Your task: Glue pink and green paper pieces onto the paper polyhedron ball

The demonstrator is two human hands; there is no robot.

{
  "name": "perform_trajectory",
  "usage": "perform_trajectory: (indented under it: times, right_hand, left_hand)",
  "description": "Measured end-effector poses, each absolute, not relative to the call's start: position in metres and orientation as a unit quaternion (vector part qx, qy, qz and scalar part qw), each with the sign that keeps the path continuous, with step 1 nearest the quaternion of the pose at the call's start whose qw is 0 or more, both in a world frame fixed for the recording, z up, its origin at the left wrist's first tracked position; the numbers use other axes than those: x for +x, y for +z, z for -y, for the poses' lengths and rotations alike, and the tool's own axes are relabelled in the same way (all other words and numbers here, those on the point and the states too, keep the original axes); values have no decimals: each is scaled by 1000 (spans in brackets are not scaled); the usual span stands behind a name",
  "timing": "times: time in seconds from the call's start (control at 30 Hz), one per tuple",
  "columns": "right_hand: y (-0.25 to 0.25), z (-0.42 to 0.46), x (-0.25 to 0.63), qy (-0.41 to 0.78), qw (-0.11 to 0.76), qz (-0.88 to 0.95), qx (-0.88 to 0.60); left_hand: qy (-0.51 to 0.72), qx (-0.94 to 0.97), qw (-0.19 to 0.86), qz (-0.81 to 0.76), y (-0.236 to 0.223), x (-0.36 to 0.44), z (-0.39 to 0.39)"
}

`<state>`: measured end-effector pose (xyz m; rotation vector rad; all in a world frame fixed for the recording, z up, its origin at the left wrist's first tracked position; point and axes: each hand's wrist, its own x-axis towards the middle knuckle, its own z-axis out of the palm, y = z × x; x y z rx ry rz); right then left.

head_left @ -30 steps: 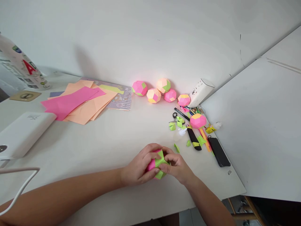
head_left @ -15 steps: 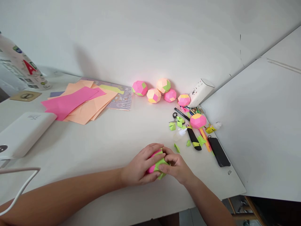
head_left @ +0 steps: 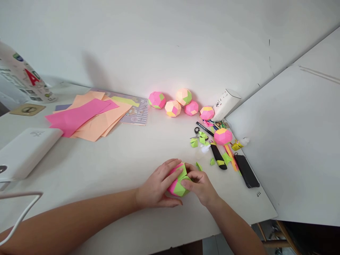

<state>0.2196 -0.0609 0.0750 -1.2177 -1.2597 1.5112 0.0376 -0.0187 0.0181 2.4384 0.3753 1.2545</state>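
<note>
Between my hands, low over the front of the desk, is a pink and green faceted paper ball (head_left: 180, 188). My left hand (head_left: 162, 182) wraps its left side, fingers across the top and thumb below. My right hand (head_left: 199, 183) pinches a green part at the right side with thumb and fingers; its inner fingertips are partly hidden behind the paper. Just beyond the right hand lies a green paper scrap (head_left: 198, 166). A small green piece (head_left: 212, 162) rests farther right, near a black and yellow utility knife (head_left: 218, 156).
Several finished-looking paper balls (head_left: 172, 108) stand along the wall. Scissors (head_left: 197, 131), green pieces, a glue bottle (head_left: 240, 143) and a black phone (head_left: 247, 170) crowd the right side. Coloured paper sheets (head_left: 87, 115), a white power bank (head_left: 32, 150) and a bottle (head_left: 25, 76) occupy the left.
The ball has turned in my hands, so larger green faces now show towards me. My left fingers have shifted over the top and the left thumb has moved away from the green face.
</note>
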Motion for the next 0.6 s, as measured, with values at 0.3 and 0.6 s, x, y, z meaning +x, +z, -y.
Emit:
perform_trajectory:
  times: [0.3, 0.6]
  right_hand:
    - [75, 60, 223, 594, 394, 493, -500]
    - [72, 61, 223, 598, 403, 485, -494]
  left_hand:
    - [438, 872, 193, -106, 12, 38, 15]
    - [432, 877, 185, -100, 10, 37, 14]
